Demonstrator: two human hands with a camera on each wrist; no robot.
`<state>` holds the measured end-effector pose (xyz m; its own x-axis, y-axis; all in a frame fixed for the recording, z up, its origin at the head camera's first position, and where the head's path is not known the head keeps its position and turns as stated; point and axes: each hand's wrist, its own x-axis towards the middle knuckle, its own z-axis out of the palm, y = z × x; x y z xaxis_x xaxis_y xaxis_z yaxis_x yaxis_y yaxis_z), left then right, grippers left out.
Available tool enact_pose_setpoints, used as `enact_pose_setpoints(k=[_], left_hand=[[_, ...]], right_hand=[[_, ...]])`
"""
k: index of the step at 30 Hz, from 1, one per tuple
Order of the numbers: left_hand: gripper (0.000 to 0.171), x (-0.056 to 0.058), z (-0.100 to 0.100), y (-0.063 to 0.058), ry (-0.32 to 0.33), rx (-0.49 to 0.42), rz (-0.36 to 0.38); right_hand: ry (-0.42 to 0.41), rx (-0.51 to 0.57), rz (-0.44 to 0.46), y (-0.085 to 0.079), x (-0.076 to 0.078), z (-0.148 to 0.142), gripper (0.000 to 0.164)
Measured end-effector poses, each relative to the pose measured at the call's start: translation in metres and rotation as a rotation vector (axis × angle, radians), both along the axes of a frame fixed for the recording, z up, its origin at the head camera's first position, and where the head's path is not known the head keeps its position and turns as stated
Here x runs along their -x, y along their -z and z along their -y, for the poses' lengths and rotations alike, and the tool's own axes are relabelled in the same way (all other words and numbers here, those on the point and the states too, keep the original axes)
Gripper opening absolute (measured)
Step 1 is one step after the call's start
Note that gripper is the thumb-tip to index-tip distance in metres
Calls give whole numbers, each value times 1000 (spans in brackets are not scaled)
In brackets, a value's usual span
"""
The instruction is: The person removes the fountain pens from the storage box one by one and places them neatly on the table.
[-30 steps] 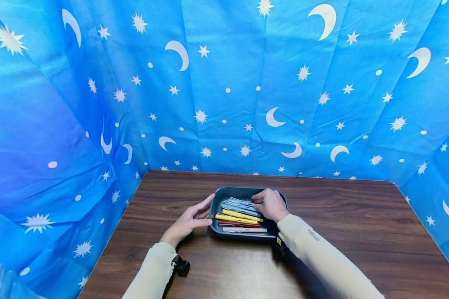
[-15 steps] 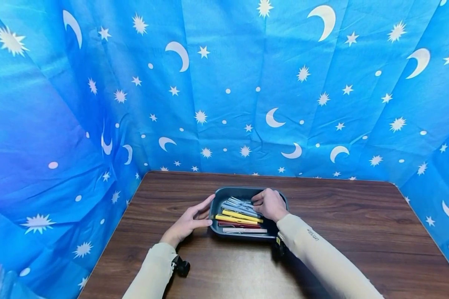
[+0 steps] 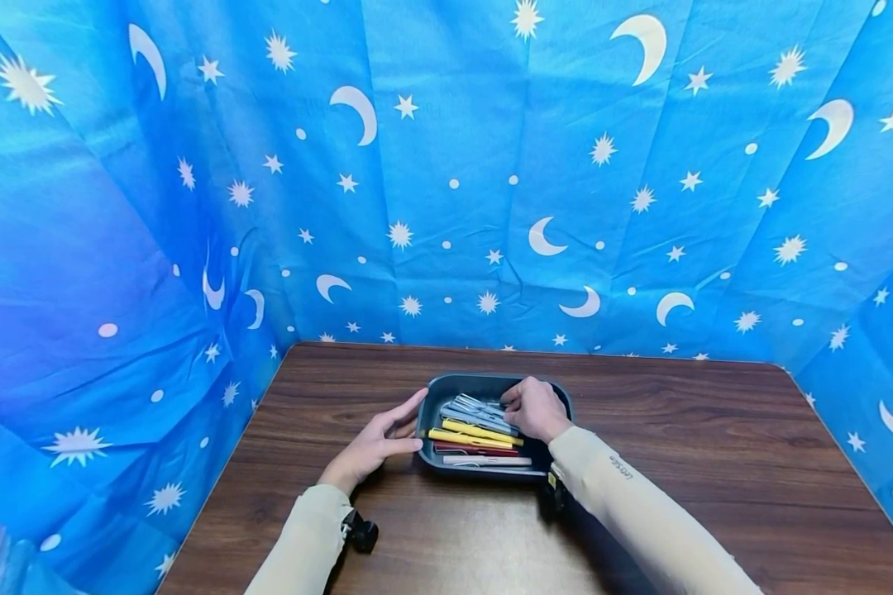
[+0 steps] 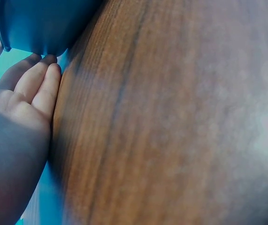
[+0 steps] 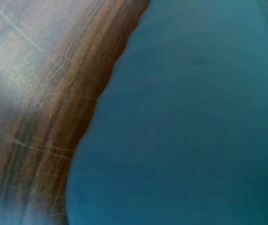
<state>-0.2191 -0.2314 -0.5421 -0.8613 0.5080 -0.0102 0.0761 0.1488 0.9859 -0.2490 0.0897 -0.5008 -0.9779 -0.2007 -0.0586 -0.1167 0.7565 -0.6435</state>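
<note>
Left hand (image 3: 372, 442) spread, fingers extended against the dark tray (image 3: 476, 384) just right of it. Inside, left to near-left of the right hand (image 3: 542, 411), near to far: pale pink pen (image 3: 487, 461), dark red pen (image 3: 465, 450), yellow pens (image 3: 472, 438), grey-blue pens (image 3: 476, 416). Right fingers bent at the grey-blue ends; can't tell if pinching. No visible pen shift since a second ago; probably a pause or fine adjustment.

Blue cloth (image 3: 476, 124) printed with white moons and stars hangs beyond the far edge of a wood-grain table (image 3: 677, 421) and round both far corners, screening off a nook. Whether home or workplace cannot be told.
</note>
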Motion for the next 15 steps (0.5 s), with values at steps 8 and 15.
enact_pose_setpoints(k=[8, 15], left_hand=[[77, 0, 0, 1, 5, -1, -14], [77, 0, 0, 1, 3, -1, -7]], right_hand=[[-29, -64, 21, -1, -3, 1, 23], [-77, -128, 10, -5, -6, 1, 23]])
